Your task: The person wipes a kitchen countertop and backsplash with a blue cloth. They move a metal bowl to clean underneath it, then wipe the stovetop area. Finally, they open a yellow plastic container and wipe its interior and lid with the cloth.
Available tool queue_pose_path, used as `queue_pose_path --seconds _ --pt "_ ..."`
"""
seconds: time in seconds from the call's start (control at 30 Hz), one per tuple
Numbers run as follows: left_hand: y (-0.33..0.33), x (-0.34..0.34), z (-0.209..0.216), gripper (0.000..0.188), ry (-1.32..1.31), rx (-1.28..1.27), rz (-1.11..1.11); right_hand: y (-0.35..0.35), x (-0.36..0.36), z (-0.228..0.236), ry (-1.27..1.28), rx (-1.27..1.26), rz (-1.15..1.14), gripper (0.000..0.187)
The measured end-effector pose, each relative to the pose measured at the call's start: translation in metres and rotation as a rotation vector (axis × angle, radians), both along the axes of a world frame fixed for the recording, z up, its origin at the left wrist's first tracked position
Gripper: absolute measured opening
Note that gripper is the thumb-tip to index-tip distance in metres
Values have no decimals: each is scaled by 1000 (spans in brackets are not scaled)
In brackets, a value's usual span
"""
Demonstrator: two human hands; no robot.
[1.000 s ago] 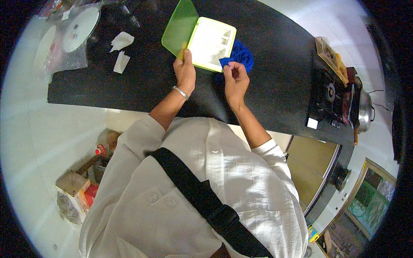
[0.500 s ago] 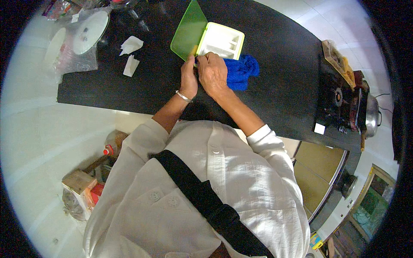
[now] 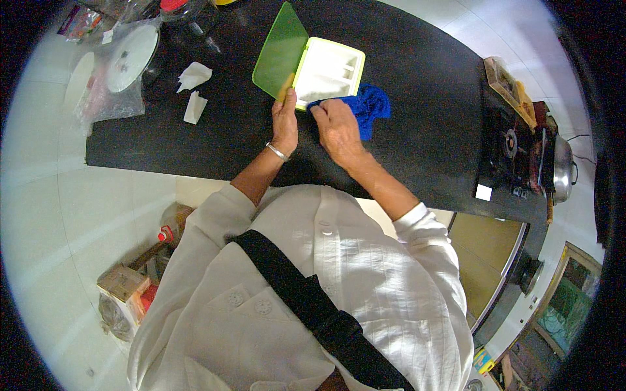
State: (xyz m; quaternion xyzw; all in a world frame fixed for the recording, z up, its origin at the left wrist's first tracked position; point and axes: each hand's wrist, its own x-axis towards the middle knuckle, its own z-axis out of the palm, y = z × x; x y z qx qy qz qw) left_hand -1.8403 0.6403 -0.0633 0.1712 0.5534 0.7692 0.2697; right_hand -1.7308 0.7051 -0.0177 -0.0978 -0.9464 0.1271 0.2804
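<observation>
A shallow box (image 3: 323, 62) with a white divided inside and a yellow-green rim lies on the dark counter (image 3: 430, 111). Its translucent green lid (image 3: 279, 55) is swung open to the left. My left hand (image 3: 285, 127) grips the box's near left corner, by the lid's hinge side; a bracelet circles that wrist. Fingers curled, my right hand (image 3: 340, 129) presses a blue cloth (image 3: 373, 107) against the near edge of the box. Most of the cloth spreads to the right of the box, and its left end is partly hidden by my fingers.
Two white paper scraps (image 3: 194, 76) lie left of the lid. Plates in clear plastic (image 3: 134, 58) and a red-lidded jar (image 3: 186, 14) stand at the far left. On the right are a gas stove (image 3: 508, 143) and a metal pot (image 3: 562, 169).
My right hand has slid right and nearer along the box's near edge, away from my left hand. My left hand keeps its place at the corner, and the box has shifted slightly.
</observation>
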Motion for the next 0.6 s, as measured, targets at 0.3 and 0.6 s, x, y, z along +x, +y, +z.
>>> queue_pose_path --seconds 0.3,0.6 --pt "-4 -5 11 38 179 -113 -23 36 49 2 -57 64 -4 22" --pt "-6 -61 0 40 162 -120 -514 200 120 4 462 -410 -701 10"
